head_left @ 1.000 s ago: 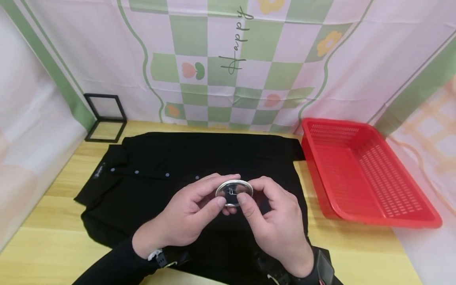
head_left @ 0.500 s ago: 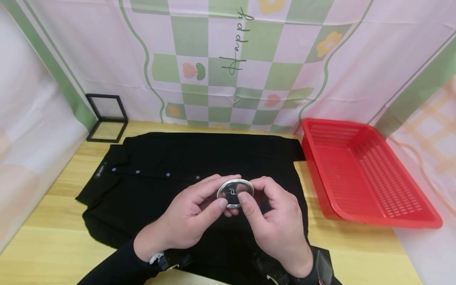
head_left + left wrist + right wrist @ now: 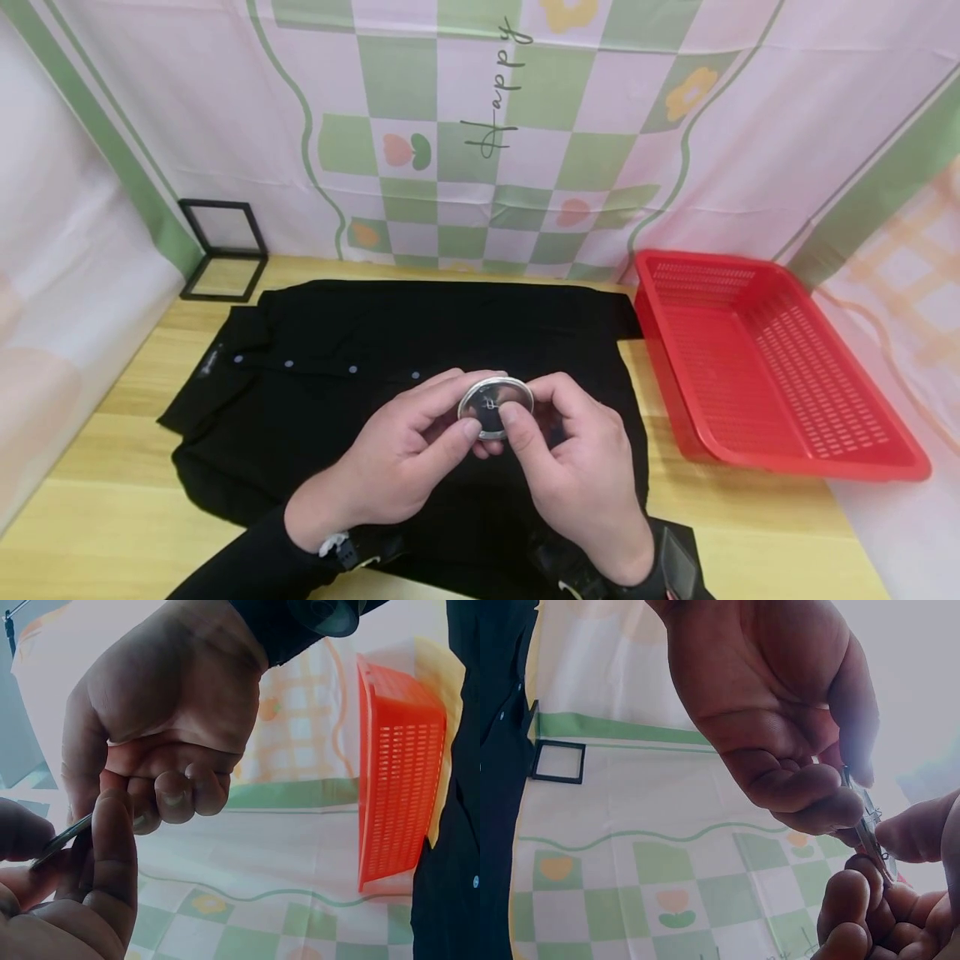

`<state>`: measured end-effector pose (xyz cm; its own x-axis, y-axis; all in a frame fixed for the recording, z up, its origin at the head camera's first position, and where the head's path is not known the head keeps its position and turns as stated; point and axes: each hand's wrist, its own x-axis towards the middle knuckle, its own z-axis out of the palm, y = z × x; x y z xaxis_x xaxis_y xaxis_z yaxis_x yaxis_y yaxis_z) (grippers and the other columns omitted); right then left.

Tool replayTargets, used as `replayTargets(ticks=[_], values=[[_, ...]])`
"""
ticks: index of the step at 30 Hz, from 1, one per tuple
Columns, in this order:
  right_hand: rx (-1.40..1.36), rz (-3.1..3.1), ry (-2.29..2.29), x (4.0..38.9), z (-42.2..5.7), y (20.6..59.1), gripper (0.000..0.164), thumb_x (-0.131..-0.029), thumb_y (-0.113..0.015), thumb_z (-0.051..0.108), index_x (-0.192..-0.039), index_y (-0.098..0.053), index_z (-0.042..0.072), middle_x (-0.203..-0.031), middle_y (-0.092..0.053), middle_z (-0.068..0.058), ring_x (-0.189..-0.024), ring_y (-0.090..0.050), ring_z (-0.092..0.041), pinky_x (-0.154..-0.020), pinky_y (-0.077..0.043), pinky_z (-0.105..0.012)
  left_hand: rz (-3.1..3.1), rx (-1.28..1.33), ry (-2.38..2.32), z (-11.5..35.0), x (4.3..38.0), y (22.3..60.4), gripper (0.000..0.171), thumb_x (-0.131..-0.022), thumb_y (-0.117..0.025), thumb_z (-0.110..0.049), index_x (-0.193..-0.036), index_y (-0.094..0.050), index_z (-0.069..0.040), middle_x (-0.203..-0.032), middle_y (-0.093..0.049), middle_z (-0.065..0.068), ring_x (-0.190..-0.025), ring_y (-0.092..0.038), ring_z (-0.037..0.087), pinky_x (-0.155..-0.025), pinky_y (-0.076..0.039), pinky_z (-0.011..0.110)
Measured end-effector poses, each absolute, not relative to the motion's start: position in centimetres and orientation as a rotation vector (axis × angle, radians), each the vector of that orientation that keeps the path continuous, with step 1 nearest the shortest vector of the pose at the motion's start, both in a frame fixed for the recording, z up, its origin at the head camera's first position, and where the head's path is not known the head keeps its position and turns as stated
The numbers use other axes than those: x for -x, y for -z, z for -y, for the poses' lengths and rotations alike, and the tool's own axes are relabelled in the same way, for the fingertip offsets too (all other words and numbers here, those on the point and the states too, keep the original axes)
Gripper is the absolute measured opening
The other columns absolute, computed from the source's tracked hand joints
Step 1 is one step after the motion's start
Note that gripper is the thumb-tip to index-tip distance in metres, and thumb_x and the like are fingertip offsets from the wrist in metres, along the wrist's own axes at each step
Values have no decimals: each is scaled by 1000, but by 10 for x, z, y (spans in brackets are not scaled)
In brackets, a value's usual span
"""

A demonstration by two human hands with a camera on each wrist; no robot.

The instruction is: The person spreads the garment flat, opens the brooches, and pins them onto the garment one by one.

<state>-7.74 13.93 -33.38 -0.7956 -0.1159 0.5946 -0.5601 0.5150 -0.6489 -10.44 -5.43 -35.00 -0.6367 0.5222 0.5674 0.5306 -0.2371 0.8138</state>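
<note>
Both hands hold a round pin badge point(image 3: 478, 405) between them, above a black button-up shirt point(image 3: 450, 325). The badge has a shiny silver rim and a dark, reflective side turned up, with thin wire on it. My left hand point(image 3: 390, 454) pinches the badge's left edge between thumb and fingers. From the other side, my right hand point(image 3: 581, 479) grips it, its thumb pressing on the upturned side near the wire. In the right wrist view the badge point(image 3: 868, 825) appears edge-on between the two hands, with small wire loops standing out. Its underside is hidden by fingers.
The shirt lies flat on the wooden table point(image 3: 97, 500), collar to the left, several light buttons along its front. A red perforated basket point(image 3: 697, 400) stands at the right. A black folding frame point(image 3: 225, 252) sits at the back left. Patterned curtains point(image 3: 405, 75) surround the table.
Both hands keep nearly the same place and grip. The badge has turned and shifted very slightly, so the wire on it looks a little different.
</note>
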Motion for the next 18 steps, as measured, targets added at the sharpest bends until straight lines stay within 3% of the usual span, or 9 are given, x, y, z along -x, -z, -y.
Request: replayTargets(ticks=[9,14,18], values=[[-583,2308,-1244,76,-141,331,17,-88,-76,12,-103,-68,15,-83,-65,10,-65,-58,-8,-56,-48,-24,1933,1275,2111,53,104,351,43,-97,-52,11,-139,-51,4,-106,-60,12,-79,-70,22,-67,-59,37],[-699,2116,-1061,81,-140,329,25,-94,-71,28,-108,-69,7,-96,-63,-2,-76,-57,-12,-63,-49,-21,1907,1216,2206,52,103,350,46,-96,-52,13,-141,-48,5,-112,-62,16,-76,-70,26,-64,-59,38],[-796,1957,-921,85,-137,326,29,-97,-65,32,-98,-74,4,-95,-60,-11,-77,-56,-19,-65,-47,-24,1888,1221,2222,50,103,352,46,-96,-51,13,-142,-47,6,-112,-61,17,-77,-70,26,-65,-59,38]])
